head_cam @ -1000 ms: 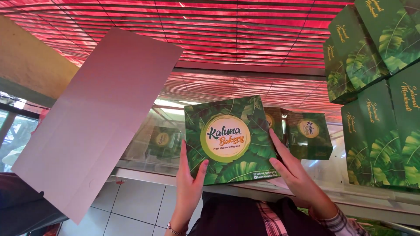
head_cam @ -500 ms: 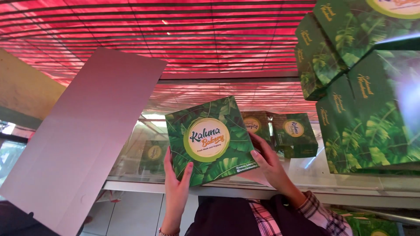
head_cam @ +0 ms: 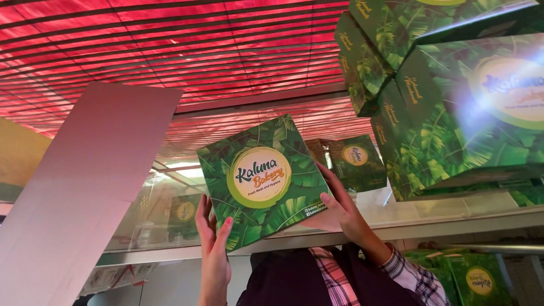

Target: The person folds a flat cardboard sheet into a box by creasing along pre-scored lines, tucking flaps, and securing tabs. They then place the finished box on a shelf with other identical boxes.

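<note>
Left hand [head_cam: 212, 241]: fingers clamped on the box's lower-left corner, at 7 o'clock.
Right hand [head_cam: 340, 209]: gripping the box's right edge, at 4 o'clock.
Box [head_cam: 263, 178]: green, leaf-patterned, tilted, centre frame.
Stacked boxes [head_cam: 447, 107]: same pattern, at 2 o'clock.
White board [head_cam: 85, 187]: leaning at 9 o'clock.

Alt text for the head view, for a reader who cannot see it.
Two hands, left hand and right hand, hold up a square green leaf-print box by its edges. More matching boxes are stacked to the right, under a red slatted roof.
</note>
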